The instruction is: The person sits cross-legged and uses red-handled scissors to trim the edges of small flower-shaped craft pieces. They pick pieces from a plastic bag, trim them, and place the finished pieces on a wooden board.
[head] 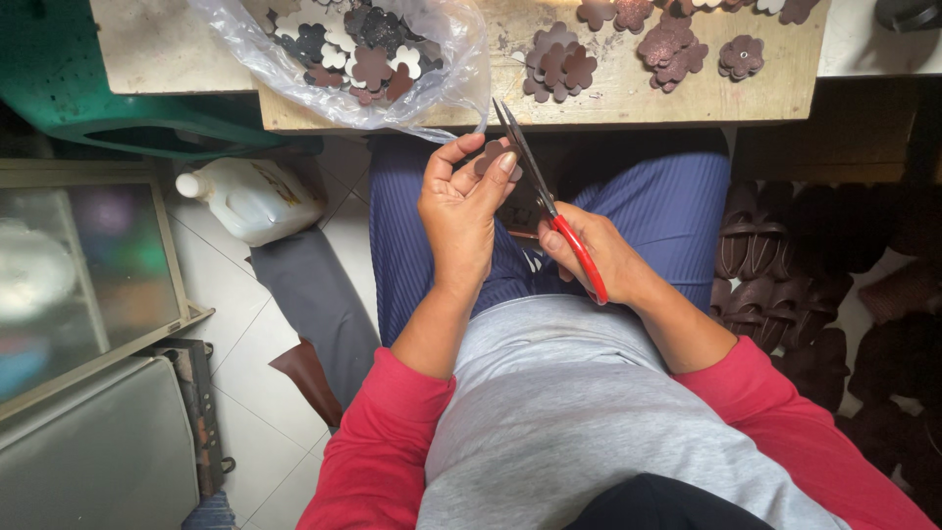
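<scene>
Right hand point(599, 257) holds red-handled scissors point(545, 196) slanting, tips up-left, toward table

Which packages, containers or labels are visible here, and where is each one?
Clear plastic bag: on the wooden bench top, open, holding brown and white flower-shaped pieces.
White plastic jug: lying on the tiled floor at left, capped.
Label: on the jug's side, pale and colourful, mostly turned away.

Left hand point(459, 211) raised — right hand point(594, 257) clenched
</scene>
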A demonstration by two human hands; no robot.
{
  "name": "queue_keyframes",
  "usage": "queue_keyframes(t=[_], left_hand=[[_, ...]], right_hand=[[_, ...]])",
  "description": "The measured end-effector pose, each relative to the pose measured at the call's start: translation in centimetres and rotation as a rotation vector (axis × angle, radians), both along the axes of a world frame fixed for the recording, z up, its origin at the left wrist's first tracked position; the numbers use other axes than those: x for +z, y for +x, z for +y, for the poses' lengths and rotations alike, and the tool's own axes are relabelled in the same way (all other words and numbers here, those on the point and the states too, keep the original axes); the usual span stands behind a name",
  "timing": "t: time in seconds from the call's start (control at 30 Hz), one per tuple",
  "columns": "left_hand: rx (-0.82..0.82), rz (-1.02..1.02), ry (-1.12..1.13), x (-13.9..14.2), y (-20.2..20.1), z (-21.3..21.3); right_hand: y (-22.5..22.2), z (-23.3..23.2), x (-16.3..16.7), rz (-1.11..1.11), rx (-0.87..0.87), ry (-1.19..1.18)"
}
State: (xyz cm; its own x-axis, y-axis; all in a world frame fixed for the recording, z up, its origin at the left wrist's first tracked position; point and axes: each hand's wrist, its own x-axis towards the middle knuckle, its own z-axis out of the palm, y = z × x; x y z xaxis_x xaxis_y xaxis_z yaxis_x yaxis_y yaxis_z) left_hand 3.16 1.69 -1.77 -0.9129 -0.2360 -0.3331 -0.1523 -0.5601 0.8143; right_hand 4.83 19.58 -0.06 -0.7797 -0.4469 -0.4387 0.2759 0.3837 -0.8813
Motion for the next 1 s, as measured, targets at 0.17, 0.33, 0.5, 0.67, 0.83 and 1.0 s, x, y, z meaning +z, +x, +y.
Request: queue_keyframes(t=[0.17, 0.33, 0.5, 0.67, 0.83, 1.0], left_hand=[[0.001, -0.002, 0.008, -0.4, -0.1, 0.3], [0.005, 0.0, 0.026, -0.5, 0.1, 0.5], [0.008, 0.013, 0.039, -0.5, 0.1, 0.6], [0.001, 0.008, 0.029, -0.5, 0.0, 0.6], [-0.002, 0.017, 0.032, -0.6, 0.0, 0.4], [-0.033, 0.004, 0.015, -0.8, 0.1, 0.0]], right_hand=[[0.0, 0.2, -0.5, -0.024, -0.012, -0.026], [0.0, 0.2, -0.9, 0.051, 0.011, -0.103], [0.1, 0.0, -1.0, 0.055, 0.008, -0.082], [0.3, 0.1, -1.0, 0.028, -0.02, -0.062], [0.2, 0.1, -1.1, 0.033, -0.018, -0.066], [0.3, 0.3, -1.2, 0.009, -0.022, -0.018]])
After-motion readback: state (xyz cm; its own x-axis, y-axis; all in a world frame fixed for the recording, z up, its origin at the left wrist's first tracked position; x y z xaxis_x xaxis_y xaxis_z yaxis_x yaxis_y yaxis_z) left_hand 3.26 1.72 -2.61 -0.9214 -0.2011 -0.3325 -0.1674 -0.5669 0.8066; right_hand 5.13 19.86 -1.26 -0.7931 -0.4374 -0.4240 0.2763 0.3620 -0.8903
